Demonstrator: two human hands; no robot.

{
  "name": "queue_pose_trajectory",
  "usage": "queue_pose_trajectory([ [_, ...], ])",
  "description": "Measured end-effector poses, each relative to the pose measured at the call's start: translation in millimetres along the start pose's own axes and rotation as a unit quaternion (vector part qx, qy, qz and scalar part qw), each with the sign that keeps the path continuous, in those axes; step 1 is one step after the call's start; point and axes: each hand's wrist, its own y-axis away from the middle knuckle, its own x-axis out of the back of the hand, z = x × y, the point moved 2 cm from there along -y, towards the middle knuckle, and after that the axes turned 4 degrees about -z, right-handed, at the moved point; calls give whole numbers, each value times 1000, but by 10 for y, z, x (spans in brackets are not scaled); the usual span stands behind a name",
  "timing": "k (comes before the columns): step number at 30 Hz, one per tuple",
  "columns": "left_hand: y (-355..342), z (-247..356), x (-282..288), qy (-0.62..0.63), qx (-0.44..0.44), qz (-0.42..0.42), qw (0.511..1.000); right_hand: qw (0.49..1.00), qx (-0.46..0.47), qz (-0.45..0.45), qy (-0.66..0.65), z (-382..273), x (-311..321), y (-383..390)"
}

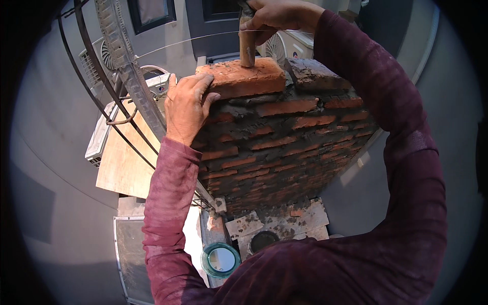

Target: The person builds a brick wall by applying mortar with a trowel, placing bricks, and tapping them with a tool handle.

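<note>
A red brick [249,76] lies on the top course of a brick wall [284,137] with grey mortar in its joints. My left hand [188,104] rests at the brick's left end, fingers spread over its top edge and thumb against its near face. My right hand [274,15] grips a trowel by its wooden handle [247,48], held handle-down so that the butt meets the brick's top. The trowel's blade is outside the picture. Right of this brick, past a mortar-filled joint, sits another brick [317,73], greyed with mortar.
A thin string [193,38] runs above the brick, from a metal post [122,51]. Dark steel rods [94,56] rise at left beside a plywood board [122,162]. Below stand a teal bucket [221,260] and a dark round container [264,239]. Fan units [277,48] are behind the wall.
</note>
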Motion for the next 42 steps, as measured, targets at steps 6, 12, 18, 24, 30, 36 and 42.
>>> queue_pose_trajectory([
  [6, 34, 29, -8, -26, 11, 33, 999, 999, 2, -43, 18, 31, -56, -27],
  [12, 38, 90, -54, 12, 35, 34, 999, 999, 18, 4, -29, -73, 162, -109],
  [18, 83, 54, 29, -61, 21, 51, 997, 998, 12, 51, 28, -175, -255, -10],
  [24, 49, 137, -7, -50, 22, 44, 998, 999, 34, 36, -16, -335, 88, -122],
  [30, 49, 98, -29, -44, 18, 44, 998, 996, 9, -71, 44, -157, -181, -140],
  [36, 77, 20, 11, -50, 9, 45, 998, 995, 40, 58, 67, -340, -158, -108],
  [42, 41, 72, 7, -54, 15, 25, 998, 999, -2, -3, 42, -188, -41, -246],
])
